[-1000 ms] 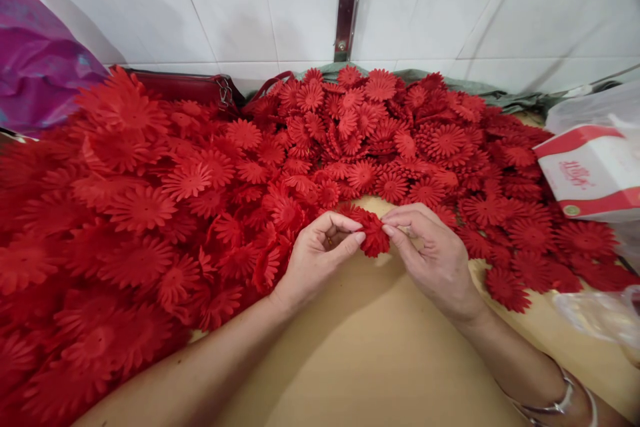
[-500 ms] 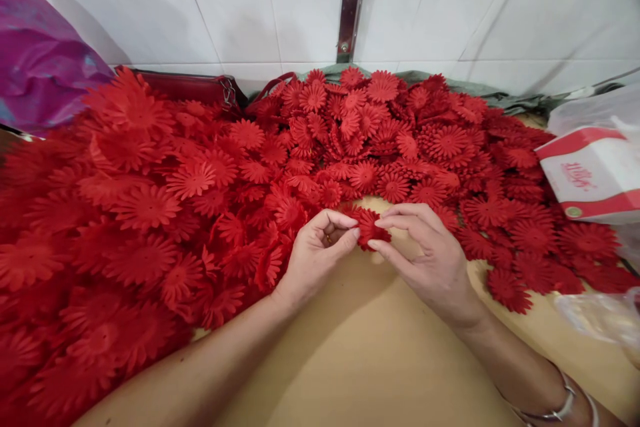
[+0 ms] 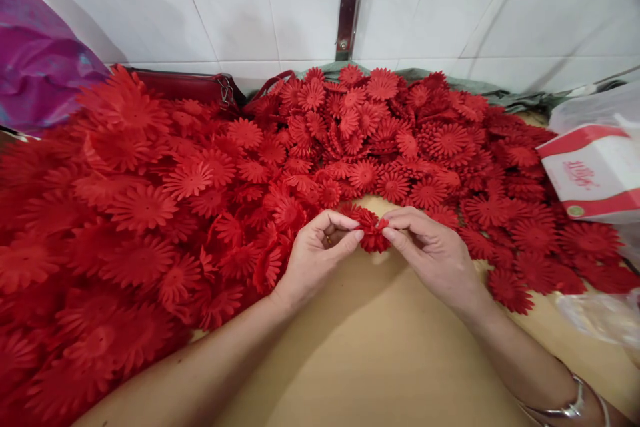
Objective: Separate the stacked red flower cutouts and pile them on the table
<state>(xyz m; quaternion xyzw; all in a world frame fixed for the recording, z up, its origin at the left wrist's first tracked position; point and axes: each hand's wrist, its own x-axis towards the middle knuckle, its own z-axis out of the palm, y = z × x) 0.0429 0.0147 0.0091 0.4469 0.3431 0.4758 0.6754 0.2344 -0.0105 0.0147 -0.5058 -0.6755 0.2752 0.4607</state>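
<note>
Between my two hands is a red artificial flower piece [image 3: 374,237] with many narrow petals, held just above the table [image 3: 370,347]. My left hand [image 3: 325,243] pinches its left edge between thumb and fingers. On the opposite edge, my right hand [image 3: 425,247] has thumb and index finger pressed together on the petals. Fingertips cover parts of the flower, so I cannot tell how many layers it has. A large heap of similar red petal pieces [image 3: 145,207] spreads to the left and behind my hands.
At the right stands a white and red box [image 3: 590,173] in clear plastic. A clear plastic wrapper [image 3: 600,317] lies nearer on the table. Behind the heap are a dark red bag [image 3: 175,85] and the tiled wall [image 3: 310,7]. Purple fabric [image 3: 40,53] hangs at the left.
My right thumb and index finger, apart around the flower's right edge before, have closed on its petals. My left hand keeps its pinch almost in place.
</note>
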